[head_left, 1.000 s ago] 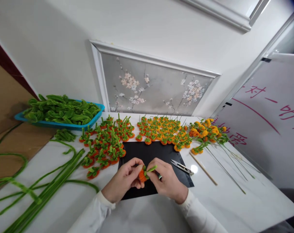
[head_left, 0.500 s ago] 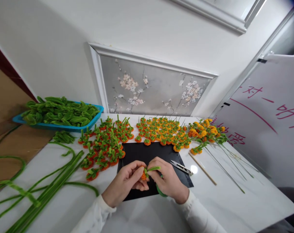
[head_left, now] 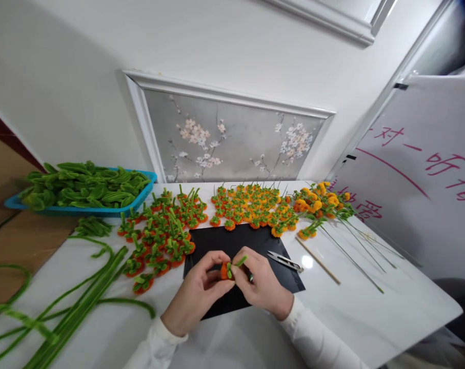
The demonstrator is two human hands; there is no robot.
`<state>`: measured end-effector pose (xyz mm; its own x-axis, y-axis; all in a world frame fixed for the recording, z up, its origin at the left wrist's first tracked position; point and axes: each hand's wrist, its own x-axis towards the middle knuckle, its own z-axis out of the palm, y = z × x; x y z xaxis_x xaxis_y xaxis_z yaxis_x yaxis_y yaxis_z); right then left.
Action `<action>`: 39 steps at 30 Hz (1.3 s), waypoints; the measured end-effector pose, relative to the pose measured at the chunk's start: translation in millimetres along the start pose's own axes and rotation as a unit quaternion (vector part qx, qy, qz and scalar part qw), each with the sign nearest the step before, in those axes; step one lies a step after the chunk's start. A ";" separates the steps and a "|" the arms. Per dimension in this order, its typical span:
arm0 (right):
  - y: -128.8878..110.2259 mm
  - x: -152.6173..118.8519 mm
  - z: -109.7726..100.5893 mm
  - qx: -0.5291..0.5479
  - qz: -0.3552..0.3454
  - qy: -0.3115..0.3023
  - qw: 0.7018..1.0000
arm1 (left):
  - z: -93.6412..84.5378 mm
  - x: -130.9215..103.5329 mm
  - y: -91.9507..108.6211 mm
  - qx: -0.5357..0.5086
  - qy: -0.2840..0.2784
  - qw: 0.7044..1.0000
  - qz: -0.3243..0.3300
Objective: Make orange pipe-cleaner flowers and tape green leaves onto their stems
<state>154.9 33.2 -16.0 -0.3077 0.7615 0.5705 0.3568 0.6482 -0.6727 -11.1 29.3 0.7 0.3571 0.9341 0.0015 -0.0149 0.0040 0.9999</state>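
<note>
My left hand (head_left: 201,289) is closed round a small orange pipe-cleaner flower (head_left: 225,270), its fingers behind it and the thumb below. With fingertips pinched, my right hand (head_left: 260,279) grips the green pipe-cleaner stem (head_left: 241,261) at the flower's base; the stem's free end sticks out up and to the right. Both hands are over a black mat (head_left: 213,238). Thread snips (head_left: 285,261) lie on the mat's right side, just beyond my right hand. Orange flower heads with green stems (head_left: 161,248) stand in a group to the left.
Yellow-orange flower heads (head_left: 251,202) fill the table's back. A bunch of wired flowers (head_left: 319,202) and a wooden stick (head_left: 319,260) lie right. A blue tray (head_left: 138,201) of green leaves stands back left; long green pipe cleaners (head_left: 80,307) lie in front of it.
The flower has turned between my hands, showing more of its orange side. My left fingers have shifted round it, and the view has swung slightly to the right.
</note>
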 end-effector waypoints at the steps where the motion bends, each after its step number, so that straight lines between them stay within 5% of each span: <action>1: 0.6 0.4 -0.3 0.000 0.007 -0.003 1.000 | 0.2 0.4 0.5 0.004 -0.007 1.000 -0.008; 6: 2.7 3.5 -6.6 0.031 0.028 -0.044 0.998 | 0.7 0.9 2.1 -0.022 -0.023 0.997 -0.064; 13: 1.5 0.9 -5.1 -0.003 -0.029 -0.048 0.998 | 3.7 -0.8 -1.2 -0.154 -0.068 0.975 -0.143; 20: 1.8 0.2 0.2 0.003 0.000 -0.036 0.999 | -0.4 0.3 3.5 0.004 -0.004 1.000 0.000; 35: -1.5 2.7 -9.4 0.094 -0.017 -0.041 0.995 | 0.6 -0.9 7.2 -0.130 -0.061 0.975 -0.172; 39: -3.7 2.5 -8.5 0.073 0.003 -0.017 0.997 | -4.4 0.8 4.4 -0.086 -0.059 0.990 -0.092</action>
<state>160.3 32.7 -8.1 -0.3365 0.7626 0.5524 0.2276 0.6351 -0.7381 -14.9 31.6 5.0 0.4757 0.8634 -0.1682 -0.0938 0.2399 0.9662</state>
